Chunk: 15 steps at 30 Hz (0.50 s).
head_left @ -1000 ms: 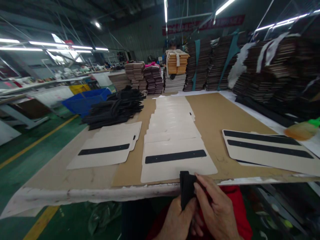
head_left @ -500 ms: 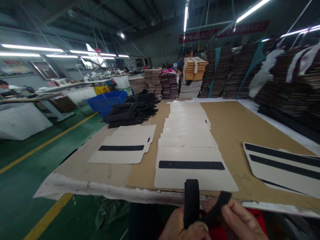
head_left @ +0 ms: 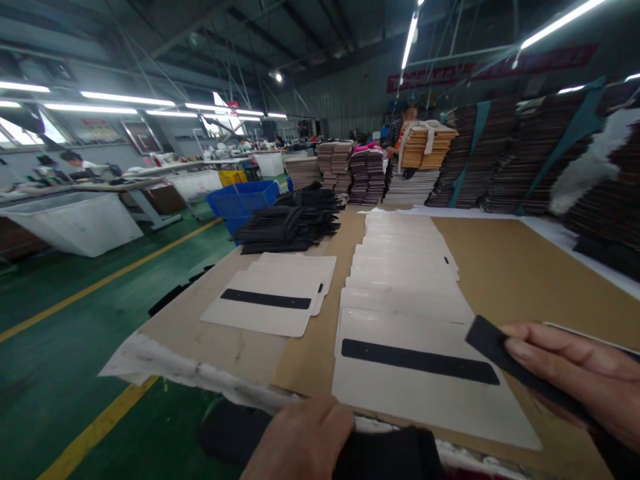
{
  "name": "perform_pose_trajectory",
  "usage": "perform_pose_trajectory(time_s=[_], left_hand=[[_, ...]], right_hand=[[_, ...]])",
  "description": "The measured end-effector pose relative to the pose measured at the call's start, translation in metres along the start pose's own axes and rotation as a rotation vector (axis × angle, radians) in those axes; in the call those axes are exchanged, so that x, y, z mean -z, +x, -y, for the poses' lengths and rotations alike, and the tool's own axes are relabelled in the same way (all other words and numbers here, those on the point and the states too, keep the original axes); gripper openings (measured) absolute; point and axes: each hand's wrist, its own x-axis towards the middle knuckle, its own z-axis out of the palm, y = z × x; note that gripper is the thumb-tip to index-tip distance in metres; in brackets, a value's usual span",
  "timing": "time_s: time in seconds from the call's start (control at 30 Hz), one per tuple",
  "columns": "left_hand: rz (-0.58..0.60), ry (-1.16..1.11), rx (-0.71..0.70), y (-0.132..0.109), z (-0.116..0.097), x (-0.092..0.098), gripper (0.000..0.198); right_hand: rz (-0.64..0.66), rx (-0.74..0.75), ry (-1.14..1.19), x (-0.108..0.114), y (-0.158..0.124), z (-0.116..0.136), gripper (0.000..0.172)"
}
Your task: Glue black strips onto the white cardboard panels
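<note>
My right hand (head_left: 575, 370) pinches a black strip (head_left: 487, 340) between thumb and fingers, over the right edge of the nearest white panel (head_left: 425, 403). Across that panel lies another black strip (head_left: 415, 360), flat. At the table's front edge, my left hand (head_left: 305, 440) is closed around a bundle of black strips (head_left: 387, 453), which stick out on both sides of it. Behind the nearest panel, a row of overlapping white panels (head_left: 400, 267) runs up the table. To the left rests a smaller overlapping group of white panels (head_left: 260, 323), the front one bearing a black strip.
A heap of black pieces (head_left: 290, 227) lies at the table's far left, beside a blue bin (head_left: 243, 200). Tall stacks of dark sheets (head_left: 505, 160) line the back. Brown board (head_left: 495, 260) covers much of the table. A person (head_left: 395, 130) is behind the stacks.
My hands have moved apart: the right to the right with one strip, the left to the left with the bundle. The view has turned left, and the panels on the right are mostly out of sight.
</note>
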Motion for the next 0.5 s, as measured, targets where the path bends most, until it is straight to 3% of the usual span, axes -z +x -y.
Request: perform_pose_trajectory(time_s=[0.07, 0.13, 0.23, 0.33, 0.5], left_hand=[[-0.053, 0.194, 0.003, 0.021, -0.007, 0.008, 0.019], [-0.116, 0.308, 0.019, 0.043, -0.011, 0.005, 0.027], [-0.177, 0.406, 0.073, 0.068, -0.008, -0.010, 0.036], [-0.193, 0.430, 0.089, 0.079, 0.001, -0.022, 0.037], [-0.218, 0.381, 0.058, 0.085, 0.011, -0.022, 0.032]], right_hand=[[0.334, -0.116, -0.168, -0.022, 0.020, 0.018, 0.034], [0.515, -0.122, -0.299, -0.049, 0.038, 0.031, 0.033], [0.592, -0.101, -0.399, -0.089, 0.063, 0.035, 0.028], [0.642, -0.151, -0.445, -0.119, 0.083, 0.021, 0.022], [0.700, -0.046, -0.534, -0.152, 0.107, -0.013, 0.016]])
